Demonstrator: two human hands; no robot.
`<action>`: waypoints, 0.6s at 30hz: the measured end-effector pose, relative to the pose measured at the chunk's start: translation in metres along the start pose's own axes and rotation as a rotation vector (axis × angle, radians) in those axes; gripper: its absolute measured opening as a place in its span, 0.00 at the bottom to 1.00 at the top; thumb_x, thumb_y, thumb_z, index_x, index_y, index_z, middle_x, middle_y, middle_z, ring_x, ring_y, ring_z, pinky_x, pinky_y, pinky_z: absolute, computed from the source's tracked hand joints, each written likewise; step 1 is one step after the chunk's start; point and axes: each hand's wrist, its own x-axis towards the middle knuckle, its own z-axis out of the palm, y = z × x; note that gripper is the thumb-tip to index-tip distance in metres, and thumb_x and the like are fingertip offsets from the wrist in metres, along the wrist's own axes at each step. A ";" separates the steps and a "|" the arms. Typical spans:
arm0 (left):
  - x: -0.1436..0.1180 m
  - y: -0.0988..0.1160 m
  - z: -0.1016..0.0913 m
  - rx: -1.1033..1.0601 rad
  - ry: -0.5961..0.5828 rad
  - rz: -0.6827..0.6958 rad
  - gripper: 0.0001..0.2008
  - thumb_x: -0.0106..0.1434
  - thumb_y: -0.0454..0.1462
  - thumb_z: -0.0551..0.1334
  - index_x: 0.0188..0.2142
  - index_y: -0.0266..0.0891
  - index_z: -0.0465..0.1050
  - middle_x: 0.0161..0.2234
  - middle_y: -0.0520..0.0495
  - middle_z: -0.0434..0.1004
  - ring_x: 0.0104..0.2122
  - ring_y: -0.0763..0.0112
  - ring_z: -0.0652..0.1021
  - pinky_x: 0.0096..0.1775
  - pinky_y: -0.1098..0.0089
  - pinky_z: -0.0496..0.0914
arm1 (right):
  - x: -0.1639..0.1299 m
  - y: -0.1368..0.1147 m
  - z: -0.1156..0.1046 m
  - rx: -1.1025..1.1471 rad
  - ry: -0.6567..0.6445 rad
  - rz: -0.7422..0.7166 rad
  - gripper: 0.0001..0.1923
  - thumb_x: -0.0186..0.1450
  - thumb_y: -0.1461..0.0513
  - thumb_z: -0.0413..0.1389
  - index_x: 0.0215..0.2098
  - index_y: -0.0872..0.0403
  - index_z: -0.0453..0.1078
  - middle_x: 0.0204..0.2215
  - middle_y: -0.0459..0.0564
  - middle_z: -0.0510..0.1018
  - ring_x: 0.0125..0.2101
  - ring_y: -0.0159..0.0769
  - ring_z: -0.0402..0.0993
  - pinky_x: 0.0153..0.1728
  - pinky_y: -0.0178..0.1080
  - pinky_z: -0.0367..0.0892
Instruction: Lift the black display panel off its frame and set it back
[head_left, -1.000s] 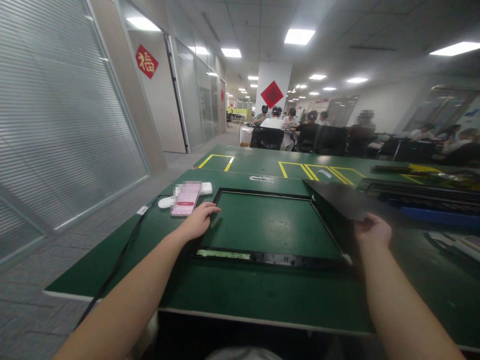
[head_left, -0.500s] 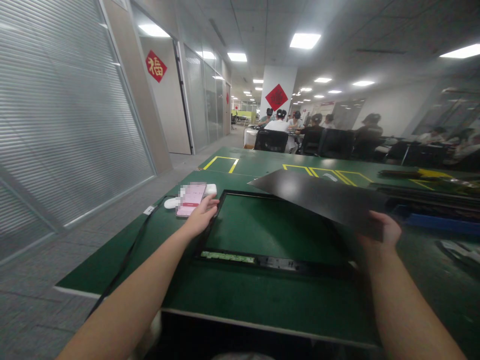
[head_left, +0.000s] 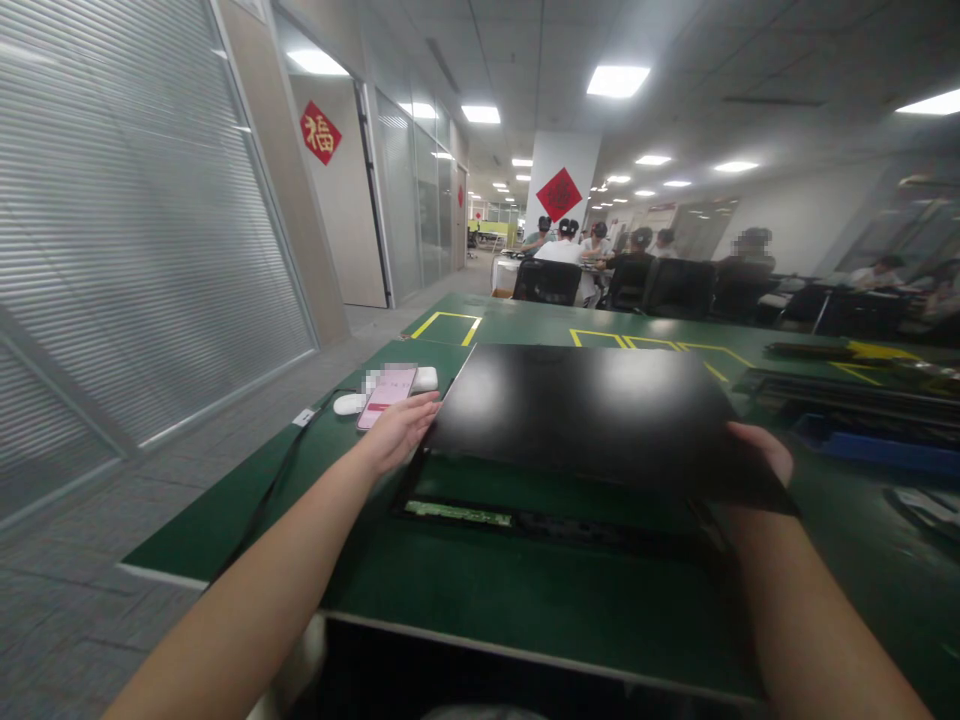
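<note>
Blk panel (head_left: 585, 410), 1 pc: R hand (head_left: 761, 460) fingers pinch right edge; L hand (head_left: 399, 437) fingers extended, unclenched, at left edge, contact unclear. Best kept level over frame (head_left: 559, 526).

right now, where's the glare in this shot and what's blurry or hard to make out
Head view: two pale glare patches on the flat black rectangular panel; head view: the nearest white rectangular ceiling light looks blown out; head view: the thin black rectangular frame turns murky toward its lower right; head view: mosaic blocks cover part of the pink-screened phone.
</note>
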 end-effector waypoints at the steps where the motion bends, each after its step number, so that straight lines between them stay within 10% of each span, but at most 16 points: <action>1: 0.000 0.001 -0.001 -0.004 -0.014 -0.011 0.17 0.57 0.30 0.64 0.48 0.33 0.74 0.40 0.41 0.82 0.39 0.69 0.81 0.43 0.72 0.73 | -0.002 0.000 0.002 -0.026 -0.009 0.017 0.08 0.49 0.73 0.56 0.26 0.58 0.72 0.23 0.47 0.78 0.23 0.32 0.75 0.28 0.33 0.74; 18: -0.013 0.026 -0.002 -0.286 -0.085 0.148 0.21 0.48 0.30 0.61 0.44 0.35 0.77 0.38 0.47 0.81 0.31 0.69 0.78 0.32 0.72 0.72 | -0.042 0.007 0.022 -0.482 -0.466 0.372 0.19 0.53 0.63 0.56 0.45 0.50 0.73 0.32 0.49 0.82 0.32 0.45 0.79 0.35 0.46 0.75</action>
